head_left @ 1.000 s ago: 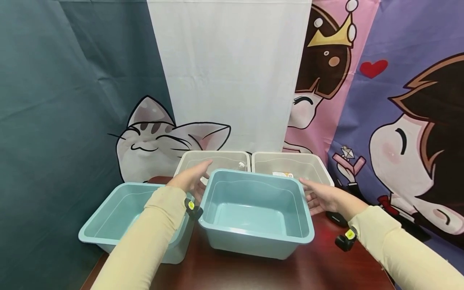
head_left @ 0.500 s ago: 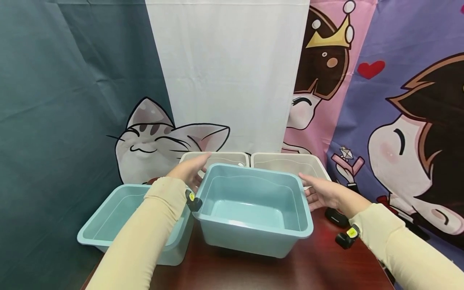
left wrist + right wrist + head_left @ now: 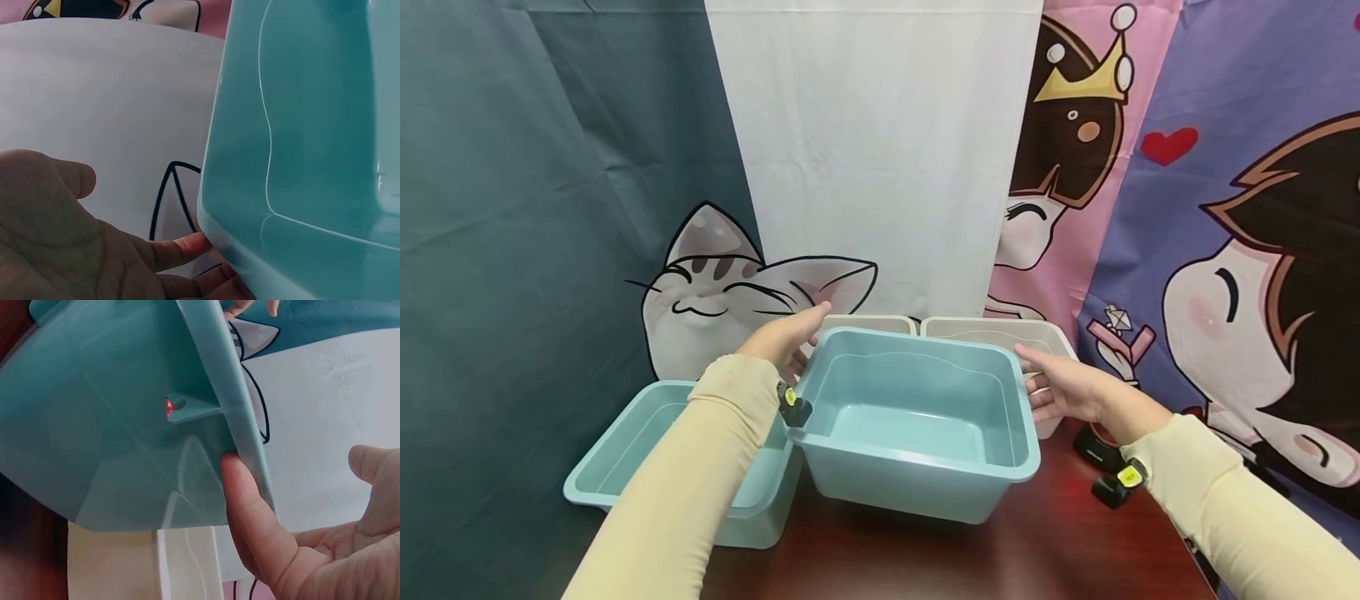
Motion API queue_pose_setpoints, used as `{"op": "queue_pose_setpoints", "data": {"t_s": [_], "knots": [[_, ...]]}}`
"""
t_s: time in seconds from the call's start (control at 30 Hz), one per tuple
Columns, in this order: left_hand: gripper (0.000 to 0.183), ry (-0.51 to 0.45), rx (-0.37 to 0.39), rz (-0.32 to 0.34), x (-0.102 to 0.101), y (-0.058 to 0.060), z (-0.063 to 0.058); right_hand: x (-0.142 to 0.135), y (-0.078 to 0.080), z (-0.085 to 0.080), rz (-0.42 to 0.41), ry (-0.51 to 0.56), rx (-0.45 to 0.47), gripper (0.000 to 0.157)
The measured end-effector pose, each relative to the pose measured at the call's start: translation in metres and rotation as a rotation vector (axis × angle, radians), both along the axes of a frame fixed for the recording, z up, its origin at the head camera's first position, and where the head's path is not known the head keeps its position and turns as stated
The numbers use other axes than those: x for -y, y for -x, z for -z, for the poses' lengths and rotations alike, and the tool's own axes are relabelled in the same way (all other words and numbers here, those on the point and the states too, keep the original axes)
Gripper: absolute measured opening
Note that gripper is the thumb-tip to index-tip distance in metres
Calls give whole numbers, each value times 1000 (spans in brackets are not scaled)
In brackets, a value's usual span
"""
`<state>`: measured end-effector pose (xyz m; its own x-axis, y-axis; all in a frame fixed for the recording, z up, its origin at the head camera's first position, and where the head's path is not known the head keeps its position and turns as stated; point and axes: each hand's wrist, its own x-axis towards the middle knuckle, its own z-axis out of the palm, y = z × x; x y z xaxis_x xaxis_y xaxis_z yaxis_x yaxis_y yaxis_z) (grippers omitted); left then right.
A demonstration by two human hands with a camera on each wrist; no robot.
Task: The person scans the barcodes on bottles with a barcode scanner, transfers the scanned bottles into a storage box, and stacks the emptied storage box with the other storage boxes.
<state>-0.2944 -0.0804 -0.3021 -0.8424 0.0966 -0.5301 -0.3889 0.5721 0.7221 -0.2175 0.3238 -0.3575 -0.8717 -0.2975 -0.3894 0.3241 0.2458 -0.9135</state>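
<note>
An empty light-blue plastic tub (image 3: 913, 487) hangs slightly tilted over the dark red table, between both hands. My left hand (image 3: 781, 340) is at its far left corner; in the left wrist view, the extended fingers (image 3: 181, 250) reach under the rim and the thumb stands away from it. My right hand (image 3: 1067, 387) supports the other short side. There, the right wrist view shows straight fingers (image 3: 253, 515) under the rim, with the thumb apart from the plastic.
A second light-blue tub (image 3: 625, 454) stands to the left, partly behind the left forearm. Two whitish bins (image 3: 1000, 327) stand behind, against the printed curtain (image 3: 880, 150). A small black object (image 3: 1097, 448) lies on the table (image 3: 1075, 533) at right.
Both hands have lifted the held tub a little and carried it slightly left. It now covers more of the left whitish bin and overlaps the other blue tub.
</note>
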Motion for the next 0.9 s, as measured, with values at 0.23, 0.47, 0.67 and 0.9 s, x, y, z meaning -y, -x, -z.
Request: {"op": "queue_pose_setpoints", "data": {"t_s": [0.23,0.47,0.67,0.9], "knots": [[95,-3,2,-13,5,1,-11,9,0,-9,-10,9,-20,88],[95,36,-17,-11,12,-3,-25,17,3,-20,-29,18,-42,87],[97,87,-27,2,19,-3,-36,26,5,-25,-35,31,-59,86],[97,189,-38,15,27,-4,-45,42,8,-31,-50,52,-85,87]]}}
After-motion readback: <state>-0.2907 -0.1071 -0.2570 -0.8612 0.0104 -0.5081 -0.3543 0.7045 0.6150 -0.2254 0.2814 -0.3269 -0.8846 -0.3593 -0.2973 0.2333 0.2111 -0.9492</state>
